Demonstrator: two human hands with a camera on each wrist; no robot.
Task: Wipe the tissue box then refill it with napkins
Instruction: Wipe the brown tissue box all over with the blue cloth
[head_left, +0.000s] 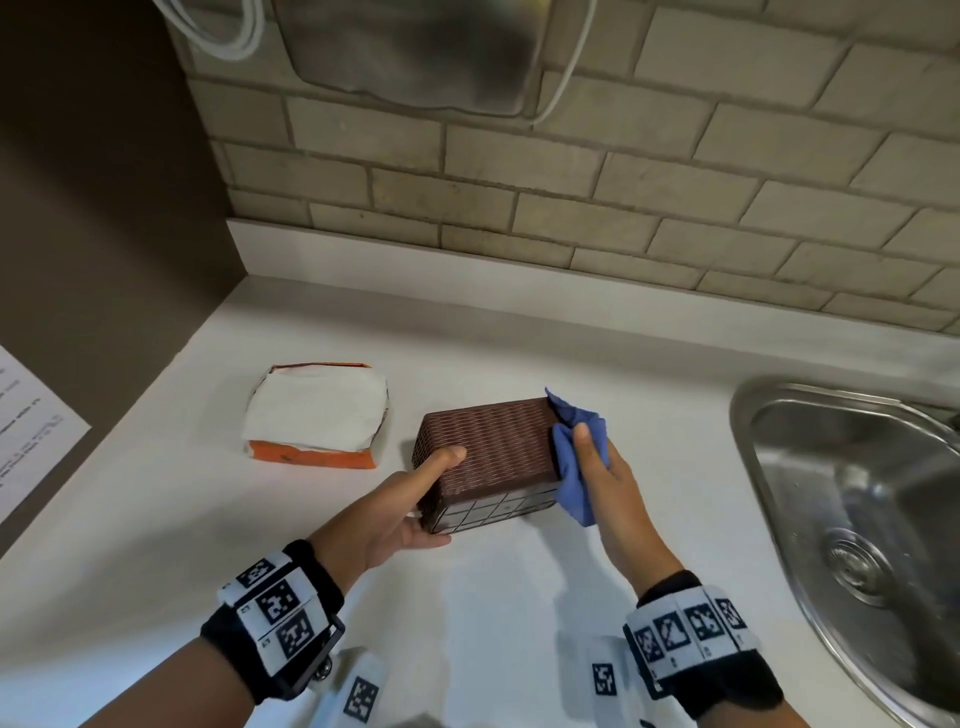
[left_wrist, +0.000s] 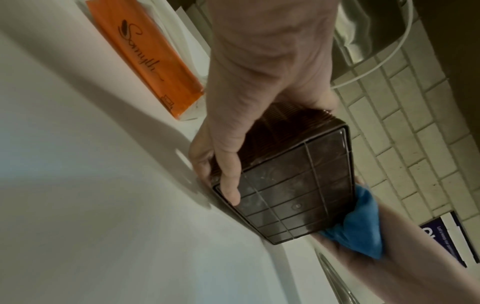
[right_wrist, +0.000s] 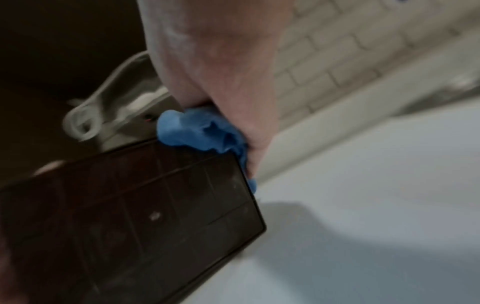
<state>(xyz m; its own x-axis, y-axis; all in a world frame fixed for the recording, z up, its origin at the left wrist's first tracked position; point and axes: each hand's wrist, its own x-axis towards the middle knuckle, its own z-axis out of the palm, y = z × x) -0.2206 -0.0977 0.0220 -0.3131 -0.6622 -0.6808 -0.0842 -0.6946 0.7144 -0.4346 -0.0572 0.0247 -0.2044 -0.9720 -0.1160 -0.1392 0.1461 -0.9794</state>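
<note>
A dark brown woven tissue box (head_left: 491, 449) stands tipped on its side on the white counter (head_left: 493, 613), its gridded bottom (left_wrist: 293, 189) facing me. My left hand (head_left: 415, 499) grips the box's left end, thumb on top and fingers round the bottom edge. My right hand (head_left: 597, 457) holds a blue cloth (head_left: 576, 457) pressed against the box's right end (right_wrist: 202, 131). An open orange napkin pack (head_left: 317, 415) with white napkins showing lies to the left of the box (left_wrist: 145, 59).
A steel sink (head_left: 862, 519) is set into the counter at the right. A tiled wall (head_left: 571, 208) runs along the back, with a metal dispenser (head_left: 410, 47) and white cables above. A dark side panel (head_left: 104, 208) with a paper sheet stands at the left.
</note>
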